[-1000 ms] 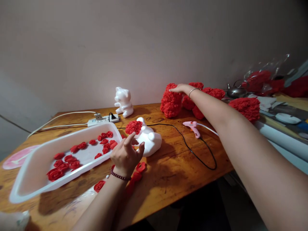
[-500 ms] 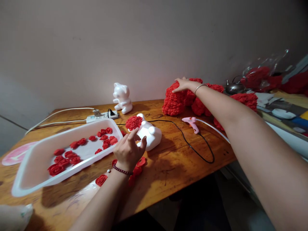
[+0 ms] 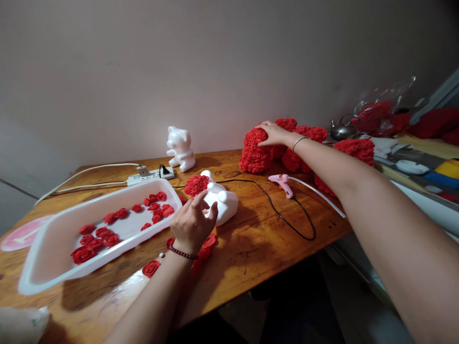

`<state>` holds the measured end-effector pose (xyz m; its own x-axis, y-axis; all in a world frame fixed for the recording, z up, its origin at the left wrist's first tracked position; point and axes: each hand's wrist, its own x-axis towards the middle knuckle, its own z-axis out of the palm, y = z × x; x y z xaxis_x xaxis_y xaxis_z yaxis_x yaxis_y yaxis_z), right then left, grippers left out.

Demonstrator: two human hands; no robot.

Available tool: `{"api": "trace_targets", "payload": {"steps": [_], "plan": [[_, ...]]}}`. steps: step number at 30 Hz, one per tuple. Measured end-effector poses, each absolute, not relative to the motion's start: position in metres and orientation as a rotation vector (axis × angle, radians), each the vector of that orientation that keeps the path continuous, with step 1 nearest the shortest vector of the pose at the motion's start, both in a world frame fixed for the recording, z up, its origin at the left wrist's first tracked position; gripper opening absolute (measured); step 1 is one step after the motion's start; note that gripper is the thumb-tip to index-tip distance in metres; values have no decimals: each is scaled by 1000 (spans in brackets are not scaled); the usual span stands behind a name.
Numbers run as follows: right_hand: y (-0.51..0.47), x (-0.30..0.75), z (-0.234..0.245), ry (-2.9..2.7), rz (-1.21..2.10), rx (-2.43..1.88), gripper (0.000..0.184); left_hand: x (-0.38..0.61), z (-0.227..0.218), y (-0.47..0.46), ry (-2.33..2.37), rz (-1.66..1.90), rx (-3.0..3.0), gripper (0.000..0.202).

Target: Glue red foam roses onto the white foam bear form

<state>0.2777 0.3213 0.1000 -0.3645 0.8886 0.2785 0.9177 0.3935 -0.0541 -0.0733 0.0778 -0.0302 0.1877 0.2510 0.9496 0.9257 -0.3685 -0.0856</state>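
A white foam bear (image 3: 226, 206) lies on its back on the wooden table, its head partly covered with red roses (image 3: 196, 185). My left hand (image 3: 191, 222) is beside it, thumb and fingers apart; whether the fingertips touch the bear cannot be told. At the back right, my right hand (image 3: 274, 134) grips the top of an upright figure covered in red roses (image 3: 255, 155), fingers over it and thumb on its near side. More rose-covered pieces (image 3: 310, 134) are behind and under my right forearm. A pink glue gun (image 3: 282, 183) with a clear glue stick lies in front of them.
A white plastic tray (image 3: 96, 265) with several red roses is at left. Loose roses (image 3: 151, 268) lie by my left wrist. A second white bear (image 3: 180, 149) sits behind a power strip (image 3: 150, 175). The black cord (image 3: 274, 210) loops across the table. A metal teapot (image 3: 343, 130) stands far right.
My right hand has lowered slightly and settled around the top of the rose-covered figure. My left hand stays beside the foam bear. The view has shifted a little.
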Motion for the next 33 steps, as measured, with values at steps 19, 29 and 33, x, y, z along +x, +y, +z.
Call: {"api": "trace_targets", "payload": {"steps": [19, 29, 33], "plan": [[271, 266, 129, -2180, -393, -1633, 70, -73, -29, 69, -1378, -1182, -1949, 33], [142, 251, 223, -2089, -598, -1587, 63, -161, 22, 89, -2278, -993, -1436, 27], [91, 238, 227, -2157, -536, -1577, 65, -213, 28, 109, -2596, -592, -1643, 23]]}}
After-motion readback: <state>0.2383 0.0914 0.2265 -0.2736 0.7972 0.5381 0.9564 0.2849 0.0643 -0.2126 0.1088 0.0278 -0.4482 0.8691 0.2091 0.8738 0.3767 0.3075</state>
